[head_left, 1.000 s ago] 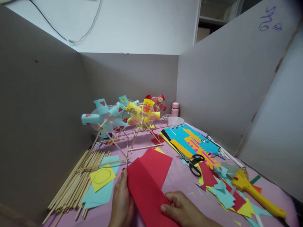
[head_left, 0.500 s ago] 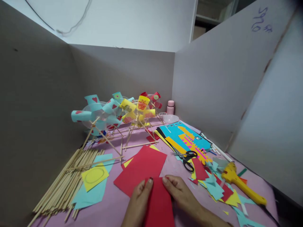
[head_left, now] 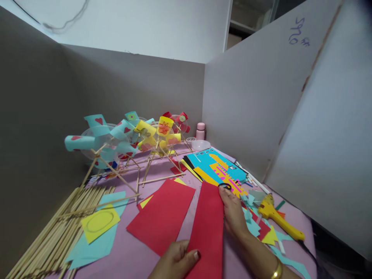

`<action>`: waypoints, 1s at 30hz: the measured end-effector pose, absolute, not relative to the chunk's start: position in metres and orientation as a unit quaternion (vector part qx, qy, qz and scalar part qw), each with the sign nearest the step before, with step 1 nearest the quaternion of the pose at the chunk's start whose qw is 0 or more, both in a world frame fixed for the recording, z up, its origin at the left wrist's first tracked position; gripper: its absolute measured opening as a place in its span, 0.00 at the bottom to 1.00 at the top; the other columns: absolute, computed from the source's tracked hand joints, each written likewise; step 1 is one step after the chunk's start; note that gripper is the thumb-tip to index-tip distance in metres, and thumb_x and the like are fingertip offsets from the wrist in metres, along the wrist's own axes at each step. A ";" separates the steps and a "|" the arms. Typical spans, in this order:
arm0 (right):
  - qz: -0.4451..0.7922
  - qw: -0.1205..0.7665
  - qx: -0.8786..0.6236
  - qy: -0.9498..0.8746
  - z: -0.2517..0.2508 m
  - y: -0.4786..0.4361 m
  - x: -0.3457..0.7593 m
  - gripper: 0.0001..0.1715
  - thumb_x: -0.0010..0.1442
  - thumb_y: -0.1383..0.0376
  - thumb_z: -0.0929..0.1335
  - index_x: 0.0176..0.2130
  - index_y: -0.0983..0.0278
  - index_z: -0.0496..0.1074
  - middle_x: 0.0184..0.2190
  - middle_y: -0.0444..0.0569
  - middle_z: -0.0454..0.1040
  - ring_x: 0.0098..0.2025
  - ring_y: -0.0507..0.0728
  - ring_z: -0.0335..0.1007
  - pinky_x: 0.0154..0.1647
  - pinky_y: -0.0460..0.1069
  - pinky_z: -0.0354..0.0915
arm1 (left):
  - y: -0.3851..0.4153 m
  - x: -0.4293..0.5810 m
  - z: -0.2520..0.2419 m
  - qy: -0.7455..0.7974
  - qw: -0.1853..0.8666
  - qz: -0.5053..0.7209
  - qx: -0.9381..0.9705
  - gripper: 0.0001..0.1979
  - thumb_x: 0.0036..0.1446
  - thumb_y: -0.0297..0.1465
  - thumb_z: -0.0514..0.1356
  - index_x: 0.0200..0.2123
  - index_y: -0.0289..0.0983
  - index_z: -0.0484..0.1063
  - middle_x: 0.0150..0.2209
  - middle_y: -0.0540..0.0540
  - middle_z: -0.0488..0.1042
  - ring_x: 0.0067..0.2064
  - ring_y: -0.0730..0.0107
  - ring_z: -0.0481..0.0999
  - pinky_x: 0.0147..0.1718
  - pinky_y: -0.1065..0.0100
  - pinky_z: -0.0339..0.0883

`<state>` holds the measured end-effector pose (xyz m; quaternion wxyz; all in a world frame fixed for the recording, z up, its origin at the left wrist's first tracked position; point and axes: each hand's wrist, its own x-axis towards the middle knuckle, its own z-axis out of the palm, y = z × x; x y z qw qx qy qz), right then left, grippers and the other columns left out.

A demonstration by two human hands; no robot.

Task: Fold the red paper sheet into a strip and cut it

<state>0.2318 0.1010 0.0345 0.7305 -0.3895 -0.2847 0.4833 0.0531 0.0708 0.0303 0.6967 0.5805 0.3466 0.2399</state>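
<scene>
A folded red paper strip point(head_left: 208, 228) lies lengthwise on the pink table point(head_left: 130, 257). My left hand point(head_left: 178, 259) grips the strip's near end, with the thumb pressed on top. My right hand point(head_left: 233, 212) rests at the strip's far right edge, its fingers curled over black-handled scissors point(head_left: 225, 186), of which only one handle loop shows. A larger red sheet point(head_left: 162, 215) lies flat just left of the strip.
A bundle of wooden sticks point(head_left: 49, 240) lies at the left, next to a yellow square point(head_left: 100, 221) on blue paper. Paper-cup wheel models point(head_left: 122, 135) stand at the back. Coloured sheets point(head_left: 215, 168), scraps and a yellow glue gun point(head_left: 279, 219) lie at the right. Cardboard walls point(head_left: 247, 100) surround the table.
The red strip has come apart from the larger red sheet and now lies to its right. My right hand moved forward and right onto the scissors. The view shifted right.
</scene>
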 end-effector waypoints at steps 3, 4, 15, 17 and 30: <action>0.465 0.753 -0.391 -0.251 0.031 0.104 0.235 0.17 0.47 0.52 0.73 0.31 0.63 0.72 0.23 0.41 0.77 0.23 0.54 0.71 0.23 0.47 0.64 | 0.070 0.048 0.040 0.373 0.666 0.228 0.605 0.20 0.51 0.48 0.57 0.27 0.35 0.70 0.24 0.51 0.65 0.28 0.70 0.63 0.30 0.70 0.58; 0.458 0.759 -0.395 -0.240 0.030 0.106 0.238 0.18 0.47 0.51 0.73 0.31 0.63 0.72 0.22 0.41 0.77 0.22 0.53 0.70 0.22 0.46 0.63 | 0.070 0.045 0.042 0.375 0.653 0.221 0.619 0.19 0.52 0.47 0.57 0.27 0.35 0.69 0.25 0.52 0.64 0.29 0.71 0.62 0.30 0.70 0.58; 0.604 0.595 -0.384 -0.367 0.024 0.092 0.215 0.22 0.43 0.52 0.75 0.21 0.68 0.72 0.15 0.47 0.72 0.16 0.51 0.65 0.17 0.44 0.58 | 0.085 0.034 0.037 0.429 0.597 0.359 0.575 0.16 0.55 0.45 0.55 0.27 0.37 0.63 0.25 0.53 0.65 0.27 0.74 0.63 0.26 0.72 0.58; 0.629 0.560 -0.357 -0.404 0.023 0.085 0.201 0.19 0.46 0.54 0.74 0.24 0.68 0.74 0.19 0.47 0.74 0.21 0.52 0.67 0.24 0.47 0.63 | 0.084 0.036 0.036 0.414 0.614 0.361 0.567 0.16 0.53 0.45 0.57 0.31 0.37 0.65 0.26 0.52 0.69 0.27 0.73 0.67 0.28 0.71 0.61; 0.589 0.587 -0.374 -0.410 0.019 0.088 0.211 0.19 0.52 0.53 0.71 0.23 0.65 0.68 0.18 0.41 0.71 0.20 0.50 0.63 0.22 0.45 0.58 | 0.082 0.043 0.024 0.439 0.659 0.297 0.534 0.26 0.44 0.56 0.57 0.23 0.38 0.61 0.19 0.46 0.76 0.18 0.74 0.72 0.19 0.72 0.59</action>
